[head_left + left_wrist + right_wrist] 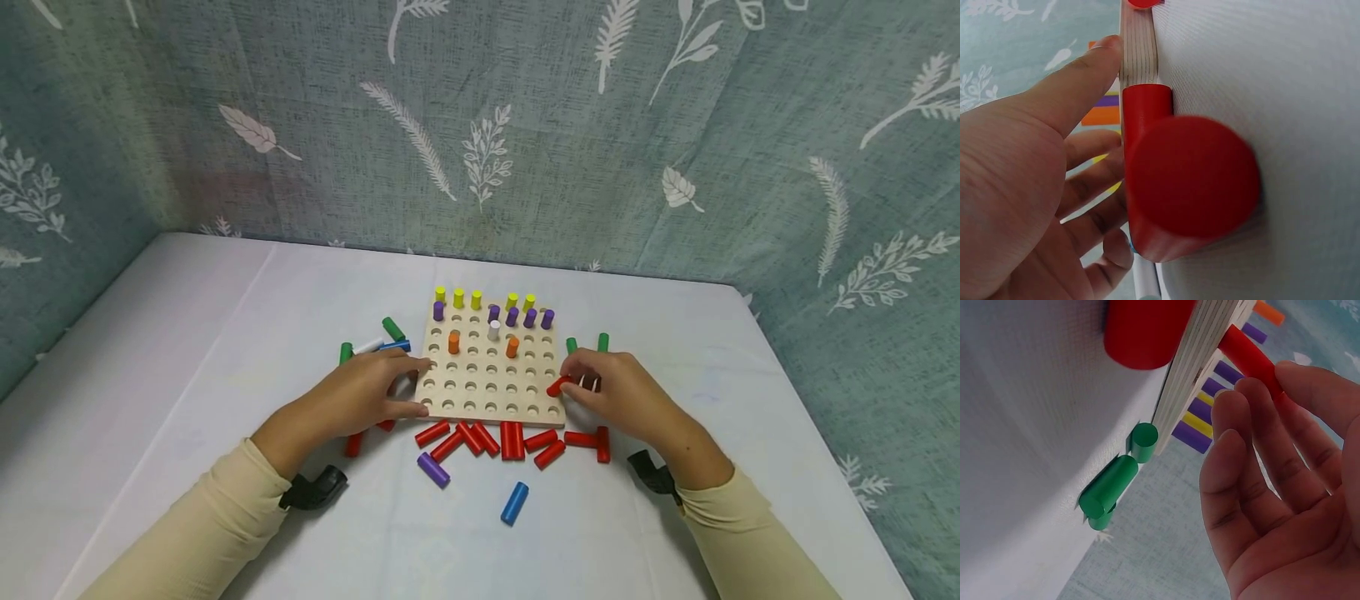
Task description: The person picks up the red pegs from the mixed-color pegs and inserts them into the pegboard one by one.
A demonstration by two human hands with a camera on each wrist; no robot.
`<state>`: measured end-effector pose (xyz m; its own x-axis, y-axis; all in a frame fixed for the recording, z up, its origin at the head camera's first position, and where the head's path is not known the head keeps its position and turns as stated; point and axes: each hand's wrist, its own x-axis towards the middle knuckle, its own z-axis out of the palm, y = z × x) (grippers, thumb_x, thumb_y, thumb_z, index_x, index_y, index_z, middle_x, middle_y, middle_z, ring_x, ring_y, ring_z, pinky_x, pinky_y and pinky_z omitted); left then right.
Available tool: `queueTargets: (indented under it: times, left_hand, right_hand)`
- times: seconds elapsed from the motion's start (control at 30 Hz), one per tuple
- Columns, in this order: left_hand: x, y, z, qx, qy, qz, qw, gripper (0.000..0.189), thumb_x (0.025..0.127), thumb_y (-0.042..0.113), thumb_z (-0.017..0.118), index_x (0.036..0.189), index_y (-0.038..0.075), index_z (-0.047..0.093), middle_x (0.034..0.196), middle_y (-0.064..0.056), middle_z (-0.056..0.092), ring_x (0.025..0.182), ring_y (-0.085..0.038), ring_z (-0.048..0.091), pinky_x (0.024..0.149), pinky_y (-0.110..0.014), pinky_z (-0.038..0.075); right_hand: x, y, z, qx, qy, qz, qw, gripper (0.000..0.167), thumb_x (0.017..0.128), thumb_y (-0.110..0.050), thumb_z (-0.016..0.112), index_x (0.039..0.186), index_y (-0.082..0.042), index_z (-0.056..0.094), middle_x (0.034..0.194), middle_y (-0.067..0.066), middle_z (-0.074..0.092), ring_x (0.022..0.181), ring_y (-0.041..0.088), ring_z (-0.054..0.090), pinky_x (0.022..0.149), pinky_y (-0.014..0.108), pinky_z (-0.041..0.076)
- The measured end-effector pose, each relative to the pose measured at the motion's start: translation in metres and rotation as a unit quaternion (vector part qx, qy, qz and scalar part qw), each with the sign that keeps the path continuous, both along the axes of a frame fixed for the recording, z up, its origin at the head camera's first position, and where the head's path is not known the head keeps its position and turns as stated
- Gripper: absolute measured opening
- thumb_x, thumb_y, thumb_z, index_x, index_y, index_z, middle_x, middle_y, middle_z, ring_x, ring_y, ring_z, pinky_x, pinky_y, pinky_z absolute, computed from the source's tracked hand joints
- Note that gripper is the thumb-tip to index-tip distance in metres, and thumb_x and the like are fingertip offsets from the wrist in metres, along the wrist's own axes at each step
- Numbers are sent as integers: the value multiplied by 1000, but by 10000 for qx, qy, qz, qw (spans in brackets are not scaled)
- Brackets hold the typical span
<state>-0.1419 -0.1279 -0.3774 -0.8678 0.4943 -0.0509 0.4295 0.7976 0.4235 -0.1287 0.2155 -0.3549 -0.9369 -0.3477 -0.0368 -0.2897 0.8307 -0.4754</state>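
Observation:
A wooden peg board (pixel 480 397) with rows of round holes lies flat on the white cloth. Yellow, purple, orange and white pegs stand in its farther rows. My right hand (pixel 618 392) pinches a red peg (pixel 1251 357) between thumb and fingertips, tilted over the board's right edge. Whether its end is inside a hole, I cannot tell. At the board's left edge is my left hand (pixel 367 387), its thumb (pixel 1079 84) and fingers loosely extended, with the fingertips at the wood. Red pegs (pixel 1194 178) lie close beside it in the left wrist view.
Several red pegs (pixel 513 441) lie along the board's near edge. A purple peg (pixel 433 470) and a blue peg (pixel 514 503) lie nearer. Green pegs (pixel 1109 485) are to the right; green, white and blue pegs (pixel 393 329) are to the left. A patterned curtain (pixel 480 125) hangs behind.

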Motion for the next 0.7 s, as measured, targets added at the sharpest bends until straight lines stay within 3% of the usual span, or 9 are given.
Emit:
queueTargets:
  times: [0.7]
  left_hand:
    - [-1,0,1,-52,-169,27,9998,71,81,45,81,141,16,59,139,-13,60,128,-32,55,105,-50,48]
  right_hand:
    - [1,-1,0,-142,78,94,9998,13,90,-16,75,104,-17,73,87,-5,70,78,12,59,69,23,54]
